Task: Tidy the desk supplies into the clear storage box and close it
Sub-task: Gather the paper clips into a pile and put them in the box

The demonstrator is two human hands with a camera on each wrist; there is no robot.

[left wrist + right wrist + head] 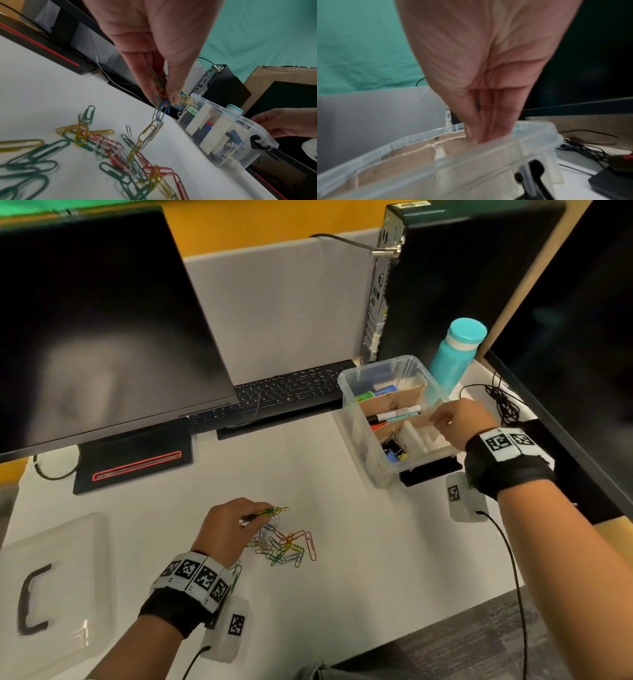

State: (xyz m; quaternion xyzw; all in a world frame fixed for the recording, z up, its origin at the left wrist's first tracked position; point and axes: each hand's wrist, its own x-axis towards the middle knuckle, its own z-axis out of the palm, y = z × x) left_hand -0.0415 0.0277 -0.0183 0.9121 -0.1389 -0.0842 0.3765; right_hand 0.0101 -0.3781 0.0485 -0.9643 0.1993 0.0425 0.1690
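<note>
**Paper clips going up, box being steadied**

The paper clips (pixel 286 546) are lying in a loose, coloured heap on the white table (pixel 359 542), near its front edge and well apart from the clear storage box (pixel 356 419). The left hand (pixel 229 529) is pinching a small bunch of them between thumb and fingertips (pixel 173 97), and a few linked clips are dangling from that grip down to the heap, so the bunch is likely tangled with what lies below. The pinch probably suits such thin, slippery wire better than a scoop.

The box is standing open at the right of the table, with cardboard dividers, markers (pixel 394 414) and binder clips (pixel 394 448) already inside. The right hand (pixel 459 422) is resting at its far rim, straight fingers (pixel 488 129) dipping just inside the wall, seemingly to keep the box from sliding; it is holding nothing.

The lid (pixel 58 583) is lying flat at the left front, apart from the box. A keyboard (pixel 284 395), a teal bottle (pixel 452 354) just behind the box and a monitor (pixel 102 330) are ringing the work area. Nothing is standing between heap and box.
</note>
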